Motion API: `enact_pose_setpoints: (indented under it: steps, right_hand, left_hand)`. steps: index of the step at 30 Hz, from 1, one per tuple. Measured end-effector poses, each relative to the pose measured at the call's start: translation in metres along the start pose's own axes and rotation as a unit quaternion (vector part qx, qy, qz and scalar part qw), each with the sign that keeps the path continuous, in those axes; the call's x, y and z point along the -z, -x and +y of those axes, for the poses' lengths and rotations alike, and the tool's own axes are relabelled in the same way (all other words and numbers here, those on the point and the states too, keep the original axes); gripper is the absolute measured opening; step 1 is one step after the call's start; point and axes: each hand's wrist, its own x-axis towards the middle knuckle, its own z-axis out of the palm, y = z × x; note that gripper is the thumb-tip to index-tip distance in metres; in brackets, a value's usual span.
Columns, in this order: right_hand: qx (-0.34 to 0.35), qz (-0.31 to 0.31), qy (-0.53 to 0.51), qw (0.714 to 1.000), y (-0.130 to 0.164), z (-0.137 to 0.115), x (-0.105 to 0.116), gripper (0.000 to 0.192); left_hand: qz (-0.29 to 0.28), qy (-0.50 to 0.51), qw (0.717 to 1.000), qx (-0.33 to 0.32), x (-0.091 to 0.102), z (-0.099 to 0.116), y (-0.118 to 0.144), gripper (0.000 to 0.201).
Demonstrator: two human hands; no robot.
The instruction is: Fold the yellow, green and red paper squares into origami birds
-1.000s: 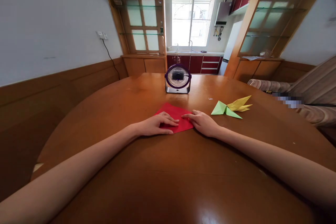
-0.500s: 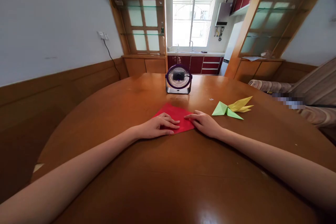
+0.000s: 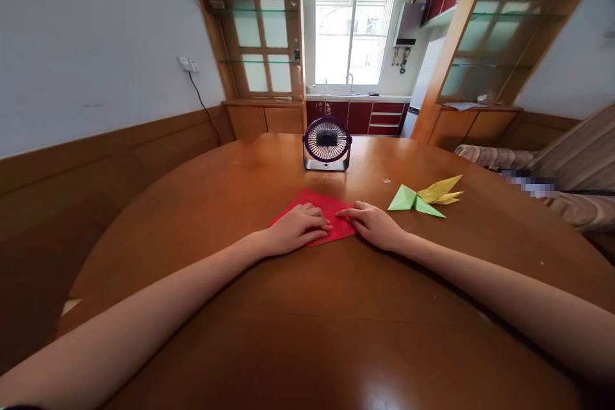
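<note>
Both hands were palm down on the desk (image 3: 307,320), with their fingers on the red paper (image 3: 329,205). The left hand (image 3: 296,228) had its fingers bent a little and loose, and it was not wrapped around anything. The right hand (image 3: 377,225) had one finger stretched out over the paper and the others tucked in. It was hard to tell if that hand was also pinching the edge.

The red paper lay flat in the middle of the desk, partly hidden by the hands. Past it stood a small purple fan (image 3: 327,140). To the right of the right hand sat a green folded paper (image 3: 402,198), with a yellow folded paper (image 3: 439,190) just beside it.

Some things could go wrong, I think. If the hands pushed different ways, the thin paper could wrinkle or even rip. If one hand pressed too softly, the paper could slide on the shiny desk and go crooked. The fan faced the paper, and I could not tell if it was on. A puff of air could lift a loose corner. A quick swing of the right arm could knock the green and yellow papers and bend them.
</note>
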Motion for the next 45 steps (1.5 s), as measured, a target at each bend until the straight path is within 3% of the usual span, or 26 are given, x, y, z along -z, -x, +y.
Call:
enact_pose_setpoints:
  steps: [4, 12, 17, 21, 34, 45]
  right_hand:
    - [0.001, 0.0, 0.011, 1.0, 0.0, 0.0, 0.0, 0.037]
    - [0.009, 0.031, 0.028, 0.999, 0.002, 0.001, -0.003, 0.032]
    - [0.133, 0.095, 0.075, 0.984, 0.013, -0.009, 0.001, 0.025]
    - [0.208, 0.048, 0.042, 0.976, 0.022, -0.02, 0.005, 0.027]
    - [0.247, -0.056, 0.113, 0.961, 0.021, -0.025, 0.009, 0.037]
    - [0.277, -0.038, 0.167, 0.945, 0.024, -0.021, 0.021, 0.033]
  left_hand:
    - [0.011, -0.006, 1.0, -0.024, -0.002, 0.002, 0.0, 0.027]
    - [-0.026, -0.014, 0.999, -0.03, 0.002, 0.002, -0.003, 0.025]
    - [-0.041, -0.004, 0.999, -0.021, 0.004, -0.002, -0.001, 0.024]
    - [-0.042, 0.019, 0.999, -0.017, 0.006, -0.004, 0.0, 0.024]
    - [-0.052, 0.073, 0.996, -0.029, 0.011, -0.008, -0.002, 0.026]
    - [-0.052, 0.076, 0.995, -0.03, 0.008, -0.012, 0.0, 0.03]
